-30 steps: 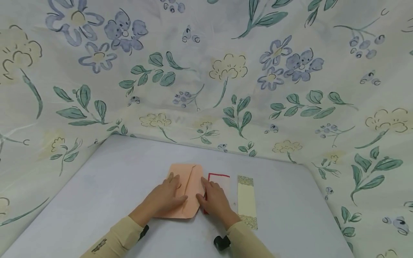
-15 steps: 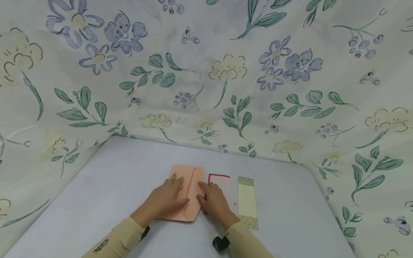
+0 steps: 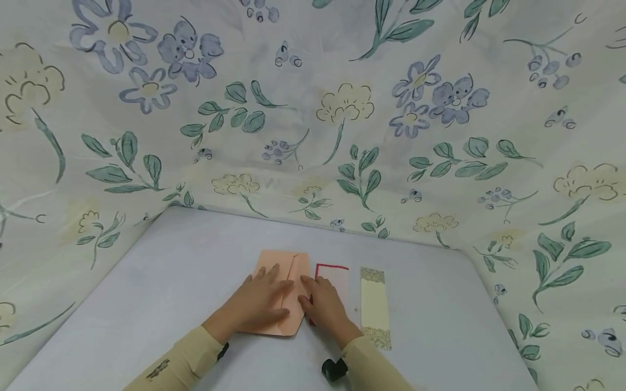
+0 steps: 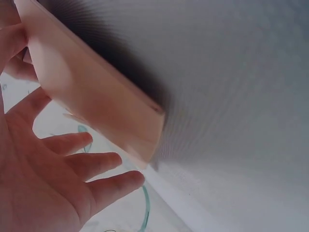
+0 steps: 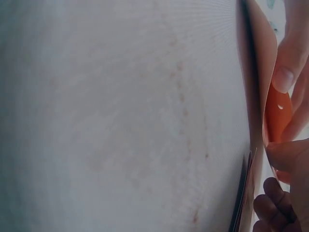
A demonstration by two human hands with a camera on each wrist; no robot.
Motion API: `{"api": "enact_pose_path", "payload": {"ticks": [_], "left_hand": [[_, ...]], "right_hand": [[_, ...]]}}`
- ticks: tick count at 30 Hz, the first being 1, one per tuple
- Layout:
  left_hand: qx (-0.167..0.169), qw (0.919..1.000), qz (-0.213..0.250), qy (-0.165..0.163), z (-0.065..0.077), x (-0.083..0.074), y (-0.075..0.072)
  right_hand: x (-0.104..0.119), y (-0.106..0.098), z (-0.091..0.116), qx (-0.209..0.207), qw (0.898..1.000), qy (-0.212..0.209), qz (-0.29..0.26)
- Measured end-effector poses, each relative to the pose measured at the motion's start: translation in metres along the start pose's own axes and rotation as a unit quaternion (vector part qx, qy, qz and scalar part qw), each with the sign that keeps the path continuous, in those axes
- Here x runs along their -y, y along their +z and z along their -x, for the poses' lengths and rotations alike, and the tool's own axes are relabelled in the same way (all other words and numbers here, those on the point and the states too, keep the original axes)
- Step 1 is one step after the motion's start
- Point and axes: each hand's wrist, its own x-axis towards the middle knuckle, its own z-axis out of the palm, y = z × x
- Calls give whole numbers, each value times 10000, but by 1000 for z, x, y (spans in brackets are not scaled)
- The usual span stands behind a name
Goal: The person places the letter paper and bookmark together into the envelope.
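Observation:
A peach paper envelope [image 3: 268, 326] lies on the white table, a flap edge running down its face. My left hand [image 3: 254, 301] is spread over it, fingers extended; in the left wrist view several fingers [image 4: 96, 166] are straight and apart beside the raised paper [image 4: 96, 92]. My right hand [image 3: 329, 304] holds the envelope's right edge with thumb and forefinger. In the right wrist view that thumb [image 5: 282, 154] is right at the bowed paper edge, with the orange inside [image 5: 277, 113] showing behind it. The left thumb [image 5: 285, 72] reaches the paper from above.
A red-bordered white card [image 3: 337, 276] lies partly under the right hand. To its right is a cream strip [image 3: 374, 304] with patterned ends. A floral cloth [image 3: 293, 136] hangs behind and around the white table [image 3: 430, 315]. A black device [image 3: 335, 370] sits by the right wrist.
The left hand has slid a little to the right over the envelope, its fingers spreading more. The envelope has shifted slightly toward me; the right hand has moved a little down its edge.

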Motion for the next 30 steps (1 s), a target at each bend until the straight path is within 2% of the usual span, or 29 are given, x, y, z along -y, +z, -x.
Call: {"api": "enact_pose_path", "payload": {"ticks": [9,21,30], "left_hand": [[-99,9996,249,-54,6,0,-4],[-225,9993,202,-231,6,2,-5],[-261,9988,359,-223,8,2,-6]], "right_hand": [[0,0,1,-57,10000,52,-31],[-2,-1,0,-99,9999,27,-97],[-3,-1,0,-177,9968,93,-778]]}}
